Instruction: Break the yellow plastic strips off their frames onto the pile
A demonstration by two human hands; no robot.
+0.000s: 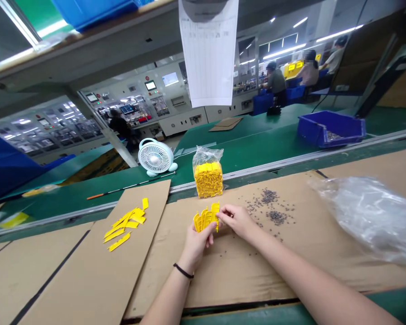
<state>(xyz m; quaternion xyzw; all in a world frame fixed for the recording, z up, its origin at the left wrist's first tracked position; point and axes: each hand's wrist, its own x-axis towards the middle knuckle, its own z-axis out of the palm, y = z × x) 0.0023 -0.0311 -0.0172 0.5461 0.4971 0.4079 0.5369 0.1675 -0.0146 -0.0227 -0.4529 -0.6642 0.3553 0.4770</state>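
Observation:
My left hand (196, 243) is closed around a fanned bunch of flat yellow plastic parts (203, 218). At the bunch's right edge, my right hand (236, 219) pinches one of the parts with thumb and forefinger. Just beyond my hands stands a clear plastic bag (208, 174) packed with more yellow parts. Small dark pieces (277, 217) lie scattered in loose heaps on the cardboard (176, 271), to the right of my right hand. Off to the left, several loose yellow parts (125, 223) rest on another cardboard sheet (98, 266).
A large clear plastic bag (375, 216) lies crumpled at the right. Behind it sits a blue bin (331, 128) on the green bench. A light blue fan (154, 157) and a thin rod (131, 185) are at the back left. A paper sheet (209, 58) hangs overhead. People work in the background.

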